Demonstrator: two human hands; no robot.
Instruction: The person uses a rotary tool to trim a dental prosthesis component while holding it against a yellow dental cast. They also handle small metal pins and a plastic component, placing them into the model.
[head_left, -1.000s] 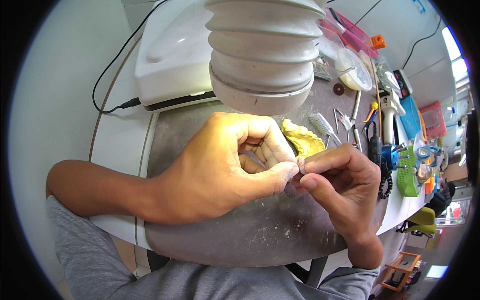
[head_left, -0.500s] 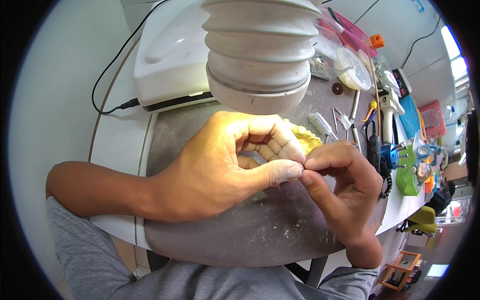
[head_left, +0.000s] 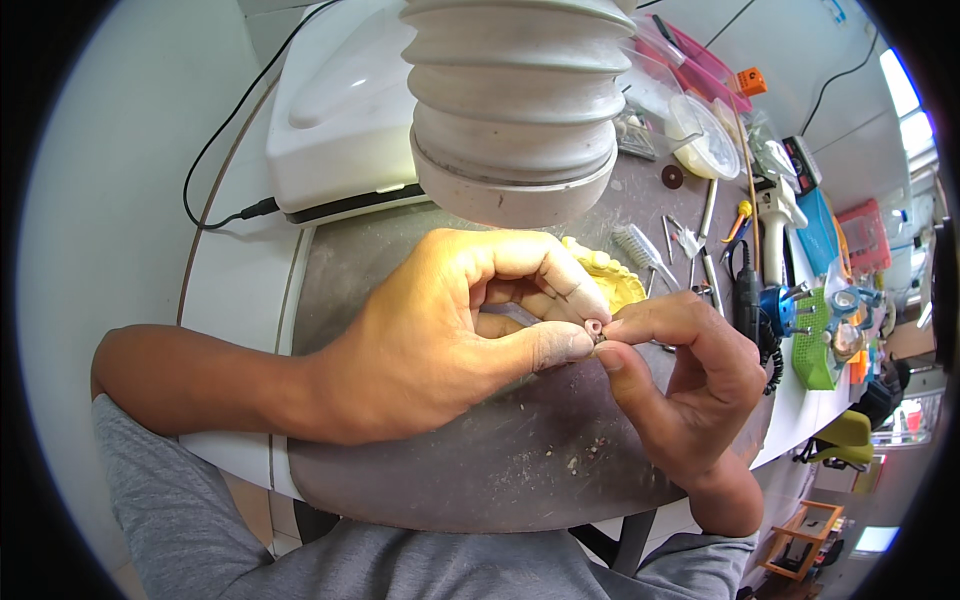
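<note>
My left hand (head_left: 450, 335) is closed, its thumb and curled fingers gripping a tiny pinkish piece (head_left: 594, 329) that shows a small hollow. My right hand (head_left: 690, 400) pinches the same piece from the right with thumb and index finger. A yellow dental cast (head_left: 621, 278) lies just behind my fingers, partly hidden by them. Both hands are over a grey, dusty work mat (head_left: 470, 470).
A white ribbed nozzle (head_left: 512, 100) hangs above my hands, beside a white machine (head_left: 335, 120) with a cable. At right lie a brush (head_left: 640, 247), thin tools, a clear tub (head_left: 705, 135), a handpiece (head_left: 746, 315), a green basket (head_left: 815, 360) and pink containers (head_left: 865, 240).
My fingertips have shifted slightly around the tiny piece. Its hollow side, covered half a second ago, now shows between them. The cast stays where it was.
</note>
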